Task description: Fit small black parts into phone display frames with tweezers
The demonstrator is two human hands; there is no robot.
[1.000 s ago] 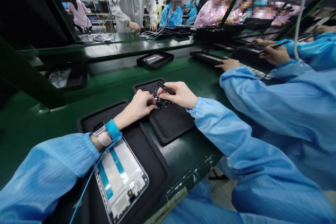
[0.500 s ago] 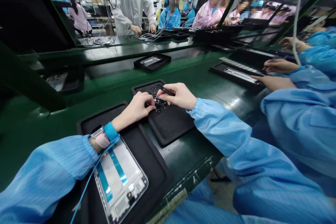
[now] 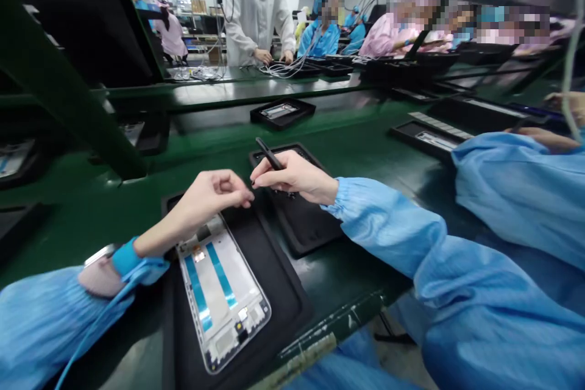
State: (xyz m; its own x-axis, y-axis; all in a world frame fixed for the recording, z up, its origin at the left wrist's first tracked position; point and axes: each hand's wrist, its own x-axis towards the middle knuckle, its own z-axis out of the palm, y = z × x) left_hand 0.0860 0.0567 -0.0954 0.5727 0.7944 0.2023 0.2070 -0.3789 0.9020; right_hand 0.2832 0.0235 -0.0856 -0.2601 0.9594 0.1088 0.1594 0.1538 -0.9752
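My left hand (image 3: 217,192) is closed in a pinch above the upper end of a phone frame (image 3: 228,292). Whatever its fingertips hold, if anything, is too small to make out. The silvery frame, with two blue strips, lies in a black tray (image 3: 287,298). Just right of the left fingertips, my right hand (image 3: 295,177) grips slim black tweezers (image 3: 269,153), their rear end pointing up. A tiny dark bit shows at its fingertips. Under this hand is a smaller black tray (image 3: 311,228); the hand hides most of the small dark parts in it.
A blue strap with a cord (image 3: 130,274) runs from my left wrist. Another black tray (image 3: 283,113) with a phone frame lies farther back. A green post (image 3: 91,97) slants at left. A co-worker's blue sleeve (image 3: 516,177) reaches in at right.
Both hands have lifted off the small parts. My left hand moved left and toward me, over the phone frame; my right hand moved slightly left with the tweezers. The view shifted left.
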